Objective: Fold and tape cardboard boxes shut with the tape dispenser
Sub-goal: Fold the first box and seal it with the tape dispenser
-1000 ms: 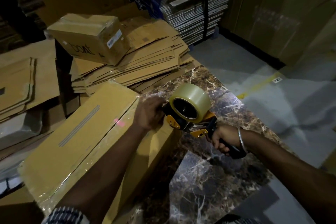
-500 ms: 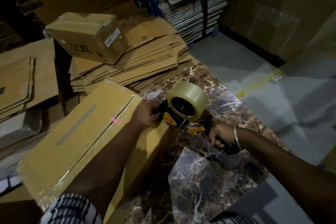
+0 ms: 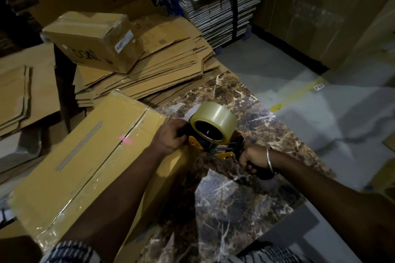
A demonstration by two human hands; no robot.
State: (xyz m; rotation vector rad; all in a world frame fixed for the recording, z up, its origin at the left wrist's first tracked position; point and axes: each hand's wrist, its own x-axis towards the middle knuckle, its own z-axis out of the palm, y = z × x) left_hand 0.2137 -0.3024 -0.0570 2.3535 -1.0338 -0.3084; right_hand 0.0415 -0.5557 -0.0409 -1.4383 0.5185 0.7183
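Note:
A long yellow-brown cardboard box point(image 3: 85, 160) lies on the marble-patterned table point(image 3: 245, 203), with clear tape running along its top seam. At the box's far end, my left hand point(image 3: 168, 136) presses down on the corner, touching the front of the tape dispenser point(image 3: 211, 132). The dispenser is yellow and black and carries a roll of clear tape. My right hand point(image 3: 252, 160) is closed around its black handle, just right of the box's end face.
A stack of flattened cartons point(image 3: 162, 70) sits behind the box, with a sealed smaller box point(image 3: 94, 40) marked in black on top. More flat cardboard point(image 3: 23, 87) lies at left. Bundled sheets point(image 3: 220, 4) stand at the back. Grey floor with a yellow line point(image 3: 297, 96) lies right.
The dispenser and both hands have shifted slightly toward the box's far end edge; my left hand stays pressed on the corner beside it. The box has not moved.

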